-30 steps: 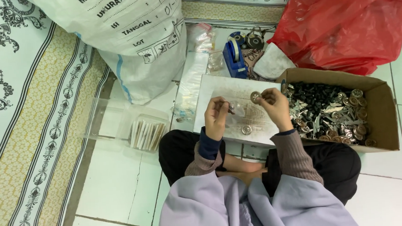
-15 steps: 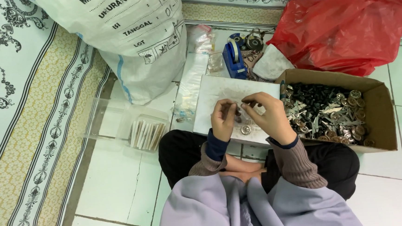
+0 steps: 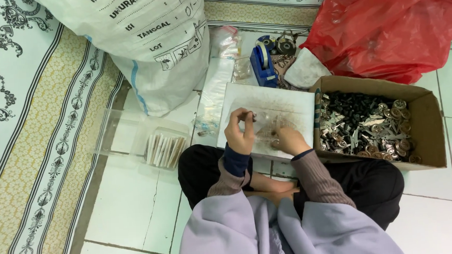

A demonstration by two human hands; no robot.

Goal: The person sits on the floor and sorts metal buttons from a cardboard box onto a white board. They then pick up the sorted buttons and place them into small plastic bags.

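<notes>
My left hand pinches the top corner of a small clear plastic bag above a white tray on the floor. My right hand has its fingers curled against the bag's lower right side. What the bag contains is too small to tell. Just right of my right hand stands an open cardboard box filled with several dark and silvery metal parts.
A large white sack stands at the upper left and a red plastic bag at the upper right. A blue tape dispenser sits behind the tray. At the left is a clear plastic box with small packets.
My right hand has come down from near the box to the tray and met the left hand at the clear bag. My left hand has stayed nearly in place.
</notes>
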